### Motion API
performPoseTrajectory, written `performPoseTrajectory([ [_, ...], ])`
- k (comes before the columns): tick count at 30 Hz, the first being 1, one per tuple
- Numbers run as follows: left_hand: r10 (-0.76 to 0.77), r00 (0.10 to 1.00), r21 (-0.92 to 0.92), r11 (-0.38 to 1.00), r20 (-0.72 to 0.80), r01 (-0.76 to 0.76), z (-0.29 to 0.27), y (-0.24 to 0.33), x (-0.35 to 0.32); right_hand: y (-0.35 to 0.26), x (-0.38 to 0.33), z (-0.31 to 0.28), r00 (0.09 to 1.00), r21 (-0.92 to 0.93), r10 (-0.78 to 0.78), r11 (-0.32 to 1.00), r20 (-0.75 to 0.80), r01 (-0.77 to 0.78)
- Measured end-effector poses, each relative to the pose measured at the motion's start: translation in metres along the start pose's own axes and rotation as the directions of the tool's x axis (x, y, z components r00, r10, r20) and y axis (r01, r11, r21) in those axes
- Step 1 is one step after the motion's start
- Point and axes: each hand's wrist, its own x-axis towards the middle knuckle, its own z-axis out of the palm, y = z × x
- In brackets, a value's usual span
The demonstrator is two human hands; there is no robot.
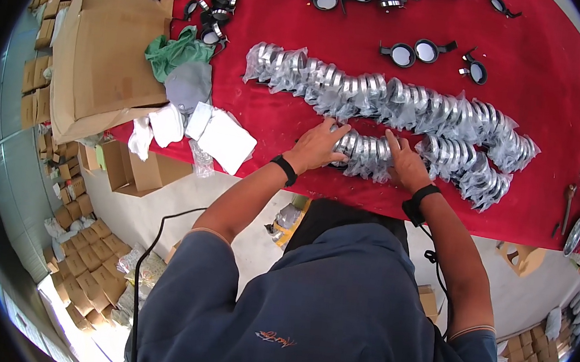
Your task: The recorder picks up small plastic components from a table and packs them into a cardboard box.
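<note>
A short row of silver-rimmed round pieces in clear plastic bags (370,151) lies near the table's front edge. My left hand (316,147) grips its left end, fingers curled over the outermost piece. At the opposite end, my right hand (407,165) presses in with its fingers, so the row is held between both hands. Just right of my right hand sits another bagged group (467,170). Behind both stretches a long, slanting row of the same bagged pieces (387,96). The undersides of the held pieces are hidden.
Loose black round pieces with pale faces and arms (403,54) lie farther back on the red-covered table (303,27). At left are a cardboard box (107,61), green plastic bag (177,54), grey cap (189,86) and white sheets (227,141). A metal tool (568,205) lies far right.
</note>
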Motion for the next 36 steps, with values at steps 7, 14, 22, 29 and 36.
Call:
performPoseTrajectory([
  [7,-0.045,0.999,-0.059,0.997,-0.031,0.043,-0.008,0.004,-0.005,0.004,0.001,0.014,0.997,-0.012,0.025,1.0,-0.077,-0.026],
  [14,-0.118,0.972,-0.211,0.975,-0.202,0.074,-0.007,-0.016,-0.037,0.005,-0.006,0.0,0.996,0.104,0.057,0.993,-0.075,-0.049],
  [22,0.021,0.966,-0.181,0.981,-0.258,-0.07,0.015,-0.027,-0.026,0.007,-0.009,0.038,0.973,0.159,0.1,0.985,-0.21,-0.067],
  [29,-0.021,0.985,-0.248,0.969,-0.169,-0.022,0.011,-0.034,-0.023,0.003,-0.008,0.038,0.965,0.166,0.149,0.979,-0.217,-0.114],
  [36,-0.142,0.99,-0.372,0.919,0.004,0.134,-0.005,-0.024,-0.019,0.006,-0.015,0.042,0.954,0.216,0.156,0.971,-0.255,-0.101],
])
